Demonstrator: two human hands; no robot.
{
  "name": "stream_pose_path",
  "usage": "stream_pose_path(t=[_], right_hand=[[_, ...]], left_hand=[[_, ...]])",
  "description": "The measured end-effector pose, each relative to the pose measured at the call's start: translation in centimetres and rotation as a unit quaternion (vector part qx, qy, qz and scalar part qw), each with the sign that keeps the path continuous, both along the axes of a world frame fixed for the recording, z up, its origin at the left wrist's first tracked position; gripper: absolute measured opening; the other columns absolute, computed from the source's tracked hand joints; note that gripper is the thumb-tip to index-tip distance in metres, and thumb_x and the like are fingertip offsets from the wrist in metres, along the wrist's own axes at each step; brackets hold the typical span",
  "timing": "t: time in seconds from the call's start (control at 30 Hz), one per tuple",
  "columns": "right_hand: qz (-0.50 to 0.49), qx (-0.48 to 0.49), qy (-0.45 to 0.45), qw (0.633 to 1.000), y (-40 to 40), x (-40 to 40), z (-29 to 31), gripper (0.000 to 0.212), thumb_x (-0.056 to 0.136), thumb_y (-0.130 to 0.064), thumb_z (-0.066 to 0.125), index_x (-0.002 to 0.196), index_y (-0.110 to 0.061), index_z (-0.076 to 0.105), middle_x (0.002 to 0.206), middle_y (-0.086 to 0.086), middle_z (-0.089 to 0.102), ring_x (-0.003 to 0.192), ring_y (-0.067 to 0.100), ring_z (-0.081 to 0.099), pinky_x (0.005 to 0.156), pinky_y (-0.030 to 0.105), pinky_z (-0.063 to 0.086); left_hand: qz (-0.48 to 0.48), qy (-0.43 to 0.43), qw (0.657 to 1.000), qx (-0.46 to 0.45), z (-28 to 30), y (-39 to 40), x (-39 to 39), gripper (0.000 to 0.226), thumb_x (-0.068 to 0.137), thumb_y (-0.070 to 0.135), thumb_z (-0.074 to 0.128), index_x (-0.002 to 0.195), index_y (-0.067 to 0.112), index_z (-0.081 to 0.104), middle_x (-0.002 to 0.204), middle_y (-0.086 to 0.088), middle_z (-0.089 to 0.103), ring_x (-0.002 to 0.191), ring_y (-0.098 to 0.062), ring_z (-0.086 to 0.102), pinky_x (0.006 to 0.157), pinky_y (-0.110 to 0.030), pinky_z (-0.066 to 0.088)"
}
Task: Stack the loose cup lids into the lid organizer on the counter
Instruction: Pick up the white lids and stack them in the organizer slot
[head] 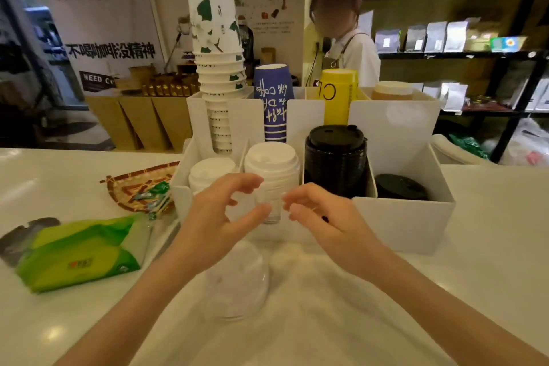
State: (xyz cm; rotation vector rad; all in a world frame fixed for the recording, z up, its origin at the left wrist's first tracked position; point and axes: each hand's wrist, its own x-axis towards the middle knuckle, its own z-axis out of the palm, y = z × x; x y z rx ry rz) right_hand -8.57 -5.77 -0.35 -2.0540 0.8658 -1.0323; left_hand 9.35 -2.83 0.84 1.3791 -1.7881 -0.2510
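A white lid organizer [404, 223] stands on the counter. Its front row holds a short stack of white lids [211, 171], a taller stack of white lids [271, 163], a tall stack of black lids [335, 154] and a low stack of black lids [399, 187]. My left hand [219, 217] and my right hand [320, 217] hover just in front of the taller white stack, fingers curled and apart, with nothing visible in them. A blurred stack of clear lids [237, 282] sits on the counter under my left wrist.
Paper cup stacks fill the organizer's back row: white with green flowers [219, 68], blue [273, 98], yellow [338, 95]. A green tissue pack [80, 249] and a woven basket of candies [130, 184] lie to the left. A person [350, 50] stands behind the counter.
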Motion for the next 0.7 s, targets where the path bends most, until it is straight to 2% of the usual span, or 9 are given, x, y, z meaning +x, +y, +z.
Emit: stream_pose_path(t=[0.1, 0.17, 0.23, 0.3, 0.53, 0.7], right_hand=[[0.006, 0.071, 0.082, 0.994, 0.2, 1.7, -3.1, 0.03, 0.091, -0.03, 0.045, 0.118, -0.023, 0.055, 0.112, -0.007, 0.061, 0.1, 0.003, 0.055, 0.08, 0.012, 0.042], [0.01, 0.134, 0.077, 0.988, 0.4, 2.7, -4.5, 0.035, 0.091, -0.031, 0.044, 0.124, -0.023, 0.05, 0.122, -0.008, 0.056, 0.109, 0.004, 0.051, 0.084, 0.009, 0.039], [0.001, 0.18, 0.061, 0.982, 0.6, 3.5, -5.4, 0.037, 0.09, -0.034, 0.044, 0.125, -0.024, 0.05, 0.126, -0.006, 0.055, 0.114, 0.005, 0.049, 0.091, 0.015, 0.038], [-0.014, 0.205, 0.046, 0.977, 0.8, 4.1, -5.9, 0.035, 0.089, -0.035, 0.045, 0.12, -0.023, 0.054, 0.122, -0.005, 0.058, 0.113, 0.008, 0.051, 0.095, 0.022, 0.038], [-0.007, 0.249, 0.005, 0.968, 1.4, 5.1, -6.1, 0.021, 0.087, -0.029, 0.049, 0.102, -0.024, 0.063, 0.108, -0.002, 0.066, 0.102, 0.013, 0.058, 0.09, 0.026, 0.043], [-0.029, 0.25, -0.015, 0.968, 1.3, 5.5, -5.3, 0.022, 0.088, -0.025, 0.048, 0.099, -0.016, 0.066, 0.103, 0.002, 0.067, 0.096, 0.014, 0.06, 0.083, 0.026, 0.045]], left_hand=[[0.029, -0.059, 0.995, 0.081, -2.9, 1.9, 1.5, 0.067, 0.064, 0.059, 0.059, 0.123, 0.04, 0.036, 0.115, 0.03, 0.037, 0.106, 0.009, 0.038, 0.092, -0.015, 0.035], [0.05, -0.074, 0.983, 0.159, -4.7, 3.0, 2.1, 0.087, 0.06, 0.059, 0.066, 0.133, 0.036, 0.024, 0.13, 0.023, 0.027, 0.119, 0.003, 0.027, 0.102, -0.021, 0.025], [0.064, -0.076, 0.975, 0.199, -6.2, 3.7, 2.5, 0.104, 0.054, 0.06, 0.071, 0.138, 0.032, 0.014, 0.145, 0.016, 0.02, 0.131, -0.003, 0.02, 0.107, -0.023, 0.02], [0.059, -0.064, 0.972, 0.217, -6.9, 4.1, 2.9, 0.113, 0.051, 0.058, 0.075, 0.14, 0.031, 0.01, 0.149, 0.013, 0.016, 0.135, -0.005, 0.018, 0.108, -0.022, 0.018], [0.038, -0.042, 0.973, 0.222, -7.6, 5.0, 3.2, 0.114, 0.054, 0.045, 0.079, 0.14, 0.031, 0.005, 0.148, 0.014, 0.021, 0.132, -0.005, 0.023, 0.097, -0.015, 0.02], [0.042, -0.023, 0.979, 0.197, -7.3, 4.8, 3.3, 0.111, 0.052, 0.046, 0.08, 0.14, 0.029, 0.014, 0.145, 0.013, 0.029, 0.131, -0.006, 0.028, 0.099, -0.017, 0.022]])
